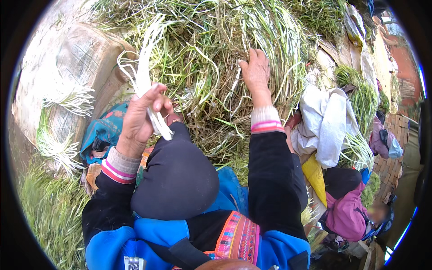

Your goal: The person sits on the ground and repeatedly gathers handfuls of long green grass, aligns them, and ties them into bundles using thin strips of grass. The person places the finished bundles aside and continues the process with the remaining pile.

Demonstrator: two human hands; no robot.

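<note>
Several pale, long allium-like stalks (144,72) are held in my left hand (143,113), their white ends pointing down over my knee. Thin leaves curl out of the bundle above the fingers. My right hand (255,71) lies palm down with its fingers on a large heap of green and dried stalks (276,50); whether any stalk is under the fingertips cannot be told. Brown, withered leaves (216,118) cover the heap's near part between my two arms.
Sorted white-ended bunches (60,148) lie at the left beside a mesh-covered bundle (91,57) and a teal patterned cloth (106,128). A white sack (325,121) is right of the heap. Another person in pink (347,216) sits at the lower right. Loose greens (50,209) fill the lower left.
</note>
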